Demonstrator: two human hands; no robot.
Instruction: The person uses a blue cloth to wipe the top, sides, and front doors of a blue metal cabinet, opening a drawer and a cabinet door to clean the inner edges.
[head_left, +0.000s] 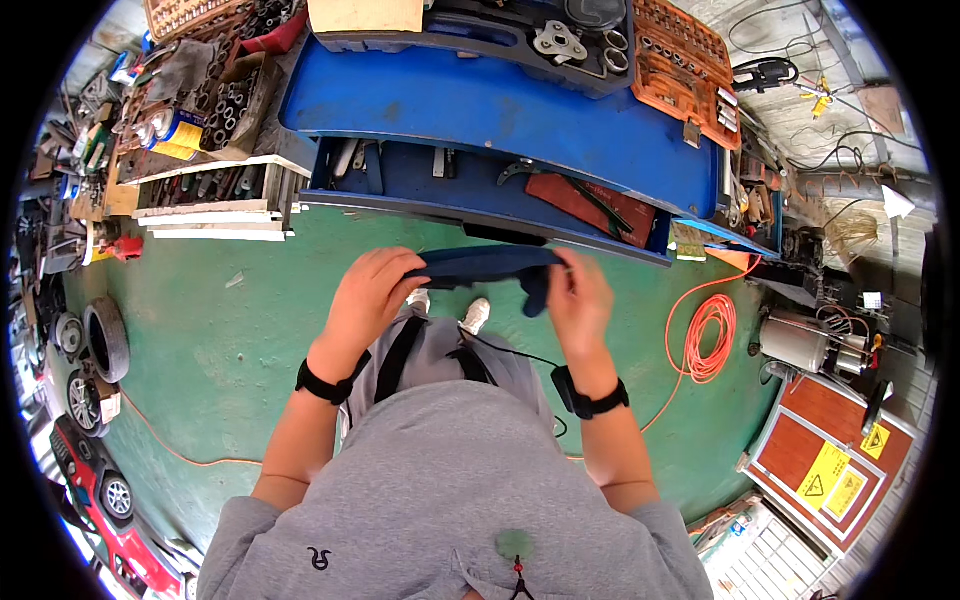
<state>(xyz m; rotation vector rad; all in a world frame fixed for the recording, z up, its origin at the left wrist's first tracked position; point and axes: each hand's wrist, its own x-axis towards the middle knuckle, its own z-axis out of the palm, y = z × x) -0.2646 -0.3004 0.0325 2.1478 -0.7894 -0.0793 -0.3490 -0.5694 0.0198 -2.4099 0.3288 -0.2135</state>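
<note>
A dark blue folded cloth (487, 264) is stretched between my two hands, in front of an open drawer. My left hand (379, 281) grips its left end between thumb and fingers. At the other end, my right hand (581, 296) pinches the cloth, and a loose part hangs beside it. The blue metal drawer (480, 176) holds a red flat sheet or pouch (551, 196), a long dark tool lying across it and several metal tools. Above the drawer is the blue top of the tool cabinet (450, 94).
An orange socket set case (679, 71) and a dark tool case (517, 45) sit on the cabinet. Left stands a bench with wrenches and spray cans (176, 129). An orange hose (709, 337) lies coiled on the green floor at right, near an air compressor (795, 341). Tires (105, 337) stand left.
</note>
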